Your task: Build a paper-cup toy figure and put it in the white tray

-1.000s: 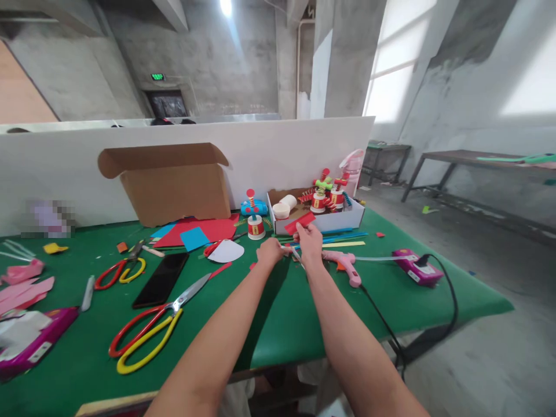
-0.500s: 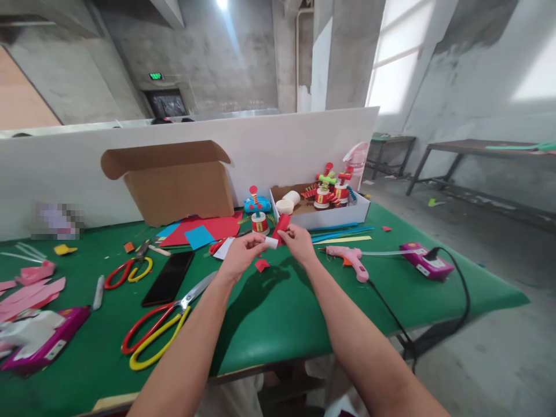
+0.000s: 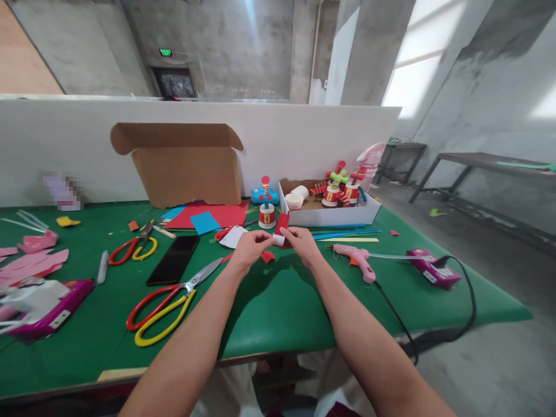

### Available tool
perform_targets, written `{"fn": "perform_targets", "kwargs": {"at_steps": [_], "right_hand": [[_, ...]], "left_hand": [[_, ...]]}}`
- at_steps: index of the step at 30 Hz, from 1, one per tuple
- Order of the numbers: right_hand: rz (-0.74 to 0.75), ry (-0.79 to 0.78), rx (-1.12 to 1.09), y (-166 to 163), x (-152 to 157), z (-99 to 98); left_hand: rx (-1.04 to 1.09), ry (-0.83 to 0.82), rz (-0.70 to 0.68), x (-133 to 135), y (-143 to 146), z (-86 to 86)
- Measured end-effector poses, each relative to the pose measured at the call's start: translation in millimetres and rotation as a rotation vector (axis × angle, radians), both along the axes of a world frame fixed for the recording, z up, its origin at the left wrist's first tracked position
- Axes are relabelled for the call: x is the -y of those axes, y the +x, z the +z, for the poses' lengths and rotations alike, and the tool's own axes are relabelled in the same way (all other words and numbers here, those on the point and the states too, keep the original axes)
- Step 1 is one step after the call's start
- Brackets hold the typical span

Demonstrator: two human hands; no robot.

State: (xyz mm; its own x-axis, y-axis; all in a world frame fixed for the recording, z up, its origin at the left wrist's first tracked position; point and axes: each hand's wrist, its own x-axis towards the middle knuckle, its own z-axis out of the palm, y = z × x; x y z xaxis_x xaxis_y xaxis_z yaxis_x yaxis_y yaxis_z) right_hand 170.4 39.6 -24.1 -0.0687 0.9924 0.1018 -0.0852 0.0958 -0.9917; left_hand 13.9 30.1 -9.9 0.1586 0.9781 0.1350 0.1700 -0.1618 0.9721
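Between the fingertips of my left hand (image 3: 251,249) is a small white paper roll (image 3: 278,239), lying sideways. My right hand (image 3: 302,243) pinches a red paper strip (image 3: 282,222), which stands up just behind the roll and meets it. Below the fingers a red paper scrap (image 3: 268,256) lies on the green table. Just beyond the hands stands a red-and-white paper-cup figure (image 3: 266,215) with a red disc on top. A white paper piece (image 3: 234,237) lies left of my left hand.
Large scissors (image 3: 186,286), a black phone (image 3: 174,260) and smaller scissors (image 3: 139,243) lie left. A pink glue gun (image 3: 356,258) with a cord lies right, near a purple power strip (image 3: 434,268). Behind are a white box (image 3: 334,218) with more figures and an open cardboard box (image 3: 186,174).
The red strip and the white roll have come closer together, with the roll now against the strip. The camera view has shifted slightly.
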Motion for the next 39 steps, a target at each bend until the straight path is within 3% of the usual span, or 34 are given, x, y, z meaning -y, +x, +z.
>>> {"fn": "perform_targets", "kwargs": {"at_steps": [10,18,21,26,34,39], "right_hand": [[0.191,0.044,-0.019,6.0,5.9,12.8],[0.087,0.264,0.29,7.4,3.0,9.6],[0.04,0.195,0.258,6.2,2.0,7.2],[0.046,-0.036,0.016,2.5,5.8,7.5],[0.017,-0.249,-0.231,0.6,7.3,9.3],[0.04,-0.305,-0.347,1.8,5.1,7.7]], "left_hand": [[-0.038,0.122,0.039,0.5,1.2,-0.8],[0.028,0.063,0.031,3.1,3.8,-0.6],[0.066,0.038,0.026,0.8,1.8,-1.3],[0.071,0.075,0.086,-7.4,-6.2,-5.6],[-0.102,0.371,0.004,-4.3,-3.1,-11.1],[-0.092,0.423,-0.047,-0.5,-1.5,-7.7]]}}
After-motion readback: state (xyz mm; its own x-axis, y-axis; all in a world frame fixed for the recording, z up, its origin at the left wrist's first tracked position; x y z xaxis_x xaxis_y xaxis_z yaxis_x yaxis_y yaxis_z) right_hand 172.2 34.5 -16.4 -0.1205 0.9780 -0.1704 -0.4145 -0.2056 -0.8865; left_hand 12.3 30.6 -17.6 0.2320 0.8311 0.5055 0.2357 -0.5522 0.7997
